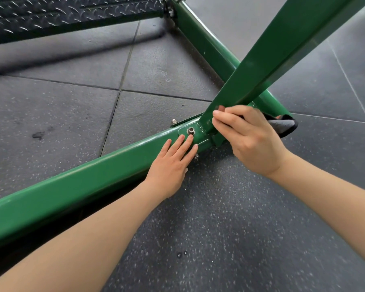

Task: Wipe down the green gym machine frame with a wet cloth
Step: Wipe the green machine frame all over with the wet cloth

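The green gym machine frame [76, 180] lies low on the floor as a long beam running from the lower left to a bolted joint. From that joint a diagonal green strut [261, 60] rises to the upper right. My left hand [173, 163] rests flat on the beam with straight fingers, its fingertips beside the bolt [191, 131]. My right hand [249, 138] grips a grey cloth [282, 126] with a dark edge and presses it against the foot of the strut. Most of the cloth is hidden under the hand.
Another green beam [207, 45] runs away from the joint toward a black diamond-plate footplate [61, 11] at the top left. Dark speckled rubber floor tiles [57, 114] surround the frame, with a small wet spot [38, 135] on the left.
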Available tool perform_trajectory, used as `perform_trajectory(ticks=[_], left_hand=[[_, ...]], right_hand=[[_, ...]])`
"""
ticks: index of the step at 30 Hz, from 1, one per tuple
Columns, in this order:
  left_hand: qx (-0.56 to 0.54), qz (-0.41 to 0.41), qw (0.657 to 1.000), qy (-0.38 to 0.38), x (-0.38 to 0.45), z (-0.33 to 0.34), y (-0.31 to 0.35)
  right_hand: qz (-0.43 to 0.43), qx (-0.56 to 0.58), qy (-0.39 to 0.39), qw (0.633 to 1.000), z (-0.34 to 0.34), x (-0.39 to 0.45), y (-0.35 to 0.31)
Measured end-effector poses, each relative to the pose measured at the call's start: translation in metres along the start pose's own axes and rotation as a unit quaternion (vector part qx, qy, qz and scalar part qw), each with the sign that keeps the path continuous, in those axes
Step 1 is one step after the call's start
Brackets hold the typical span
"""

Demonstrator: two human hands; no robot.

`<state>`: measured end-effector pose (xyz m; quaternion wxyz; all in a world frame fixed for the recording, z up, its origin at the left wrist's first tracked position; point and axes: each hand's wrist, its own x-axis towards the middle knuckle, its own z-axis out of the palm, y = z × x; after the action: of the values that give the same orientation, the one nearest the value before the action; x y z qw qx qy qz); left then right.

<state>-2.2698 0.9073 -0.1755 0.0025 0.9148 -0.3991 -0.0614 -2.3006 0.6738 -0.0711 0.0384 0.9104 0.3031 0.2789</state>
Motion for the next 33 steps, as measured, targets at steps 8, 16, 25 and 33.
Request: perform_trajectory(ticks=[8,16,25,33], left_hand=[[0.015,0.018,1.0,-0.002,0.002,0.002,-0.01],[0.034,0.033,0.998,0.039,-0.035,0.006,-0.075],[0.067,-0.093,0.992,0.047,-0.164,-0.002,-0.12],[0.162,-0.124,0.979,0.005,-0.285,-0.028,-0.176]], right_hand=[[0.023,0.008,-0.016,1.0,0.018,0.007,-0.018],[-0.009,0.09,-0.039,0.995,0.047,0.03,-0.064],[-0.073,0.174,-0.037,0.981,0.096,0.081,-0.137],[-0.172,0.252,-0.026,0.952,0.108,0.149,-0.224]])
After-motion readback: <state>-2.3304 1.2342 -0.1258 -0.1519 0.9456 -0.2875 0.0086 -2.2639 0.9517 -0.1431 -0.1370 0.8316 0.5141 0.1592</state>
